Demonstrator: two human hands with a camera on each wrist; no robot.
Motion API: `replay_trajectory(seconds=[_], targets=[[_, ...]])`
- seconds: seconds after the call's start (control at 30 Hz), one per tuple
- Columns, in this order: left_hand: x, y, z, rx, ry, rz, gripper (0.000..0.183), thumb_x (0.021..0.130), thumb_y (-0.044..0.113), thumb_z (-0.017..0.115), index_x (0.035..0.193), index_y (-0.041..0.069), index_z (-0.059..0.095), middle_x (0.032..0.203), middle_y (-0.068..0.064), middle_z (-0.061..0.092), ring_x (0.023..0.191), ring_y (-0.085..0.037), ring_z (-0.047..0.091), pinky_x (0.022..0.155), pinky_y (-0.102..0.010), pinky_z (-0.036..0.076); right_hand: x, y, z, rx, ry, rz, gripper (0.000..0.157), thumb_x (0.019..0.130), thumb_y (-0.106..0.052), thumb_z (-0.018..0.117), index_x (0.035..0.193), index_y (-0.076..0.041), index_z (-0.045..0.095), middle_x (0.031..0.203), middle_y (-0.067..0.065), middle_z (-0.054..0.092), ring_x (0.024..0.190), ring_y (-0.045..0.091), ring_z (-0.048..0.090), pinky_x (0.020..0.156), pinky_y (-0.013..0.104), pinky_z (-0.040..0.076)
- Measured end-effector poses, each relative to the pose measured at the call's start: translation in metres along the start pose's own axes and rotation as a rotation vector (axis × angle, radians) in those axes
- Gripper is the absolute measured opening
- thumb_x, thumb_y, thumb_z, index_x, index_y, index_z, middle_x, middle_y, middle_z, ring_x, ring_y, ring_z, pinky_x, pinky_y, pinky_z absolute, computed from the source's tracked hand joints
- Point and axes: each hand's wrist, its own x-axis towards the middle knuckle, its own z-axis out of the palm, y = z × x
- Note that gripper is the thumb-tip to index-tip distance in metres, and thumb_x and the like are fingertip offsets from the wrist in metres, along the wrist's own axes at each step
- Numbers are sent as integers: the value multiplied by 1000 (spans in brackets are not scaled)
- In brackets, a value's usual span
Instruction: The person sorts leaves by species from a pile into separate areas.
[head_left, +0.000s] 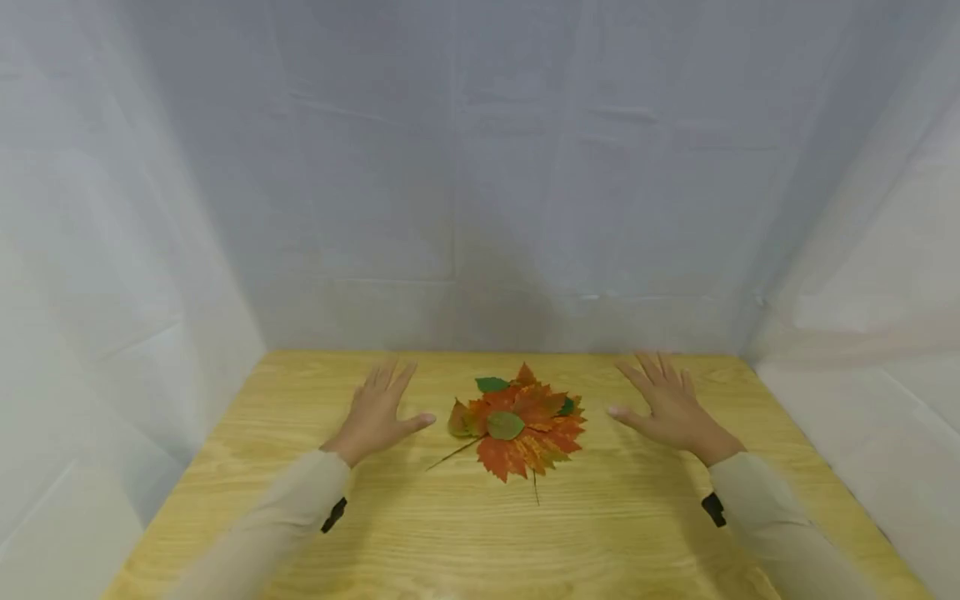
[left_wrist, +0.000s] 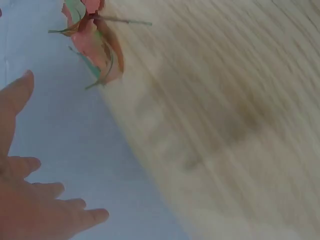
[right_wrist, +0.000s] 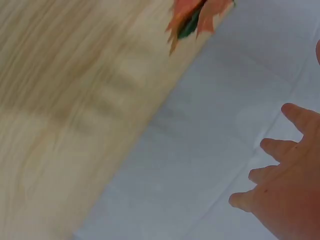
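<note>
A loose pile of autumn leaves (head_left: pixel 536 408), mostly red and orange with a few green ones, lies in the middle of the wooden table. An oval green-brown leaf (head_left: pixel 506 426) rests on top, and thin stems stick out toward the near side. To the left of the pile hovers my left hand (head_left: pixel 378 417), fingers spread and holding nothing. My right hand (head_left: pixel 671 412) mirrors it on the other side, fingers also spread, holding nothing. In the left wrist view, part of the leaf pile (left_wrist: pixel 95 45) shows at the top; the right wrist view catches only its edge (right_wrist: pixel 192 20).
The wooden table (head_left: pixel 450 550) reaches back to a pale hanging sheet (head_left: pixel 510 183). More white sheeting (head_left: pixel 82 292) closes off the left side, and another sheet (head_left: pixel 885 275) the right. Shadows of both arms fall on the tabletop.
</note>
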Motion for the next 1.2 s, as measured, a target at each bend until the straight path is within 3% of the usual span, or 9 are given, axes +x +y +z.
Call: replay_trajectory(seconds=[0.17, 0.33, 0.5, 0.8, 1.2], targets=[[14, 6, 24, -178, -31, -11, 87, 88, 30, 71, 151, -1, 21, 155, -28, 11, 141, -48, 11, 110, -65, 19, 14, -17, 30, 57, 1, -58, 75, 92, -52, 56, 152, -16, 29, 158, 22, 12, 142, 50, -2, 104, 75, 1], [24, 13, 48, -391, -39, -132, 79, 87, 18, 72, 149, -2, 27, 154, -26, 22, 140, -44, 21, 111, -58, 26, 24, -40, 61, 154, -15, -122, 74, 92, -48, 59, 150, -11, 33, 156, 22, 17, 143, 48, 3, 107, 72, 8], [31, 10, 69, -533, 7, -257, 69, 87, 11, 71, 146, -1, 36, 147, -23, 38, 134, -42, 36, 102, -52, 42, 36, -60, 91, 263, -25, -150, 67, 92, -42, 62, 146, -8, 41, 151, 23, 30, 140, 45, 22, 107, 67, 22], [33, 0, 92, -610, 90, -335, 48, 88, 8, 70, 132, -5, 54, 123, -22, 61, 111, -35, 56, 92, -46, 50, 59, -82, 121, 462, -14, -57, 49, 89, -25, 69, 133, -6, 56, 130, 12, 57, 118, 31, 54, 95, 49, 47], [39, 0, 109, -529, 272, -326, 26, 82, 3, 74, 108, -2, 71, 95, -14, 72, 86, -26, 63, 78, -41, 54, 74, -94, 139, 477, 73, 122, 30, 85, -9, 73, 113, -2, 67, 97, 9, 65, 86, 21, 61, 73, 36, 54]])
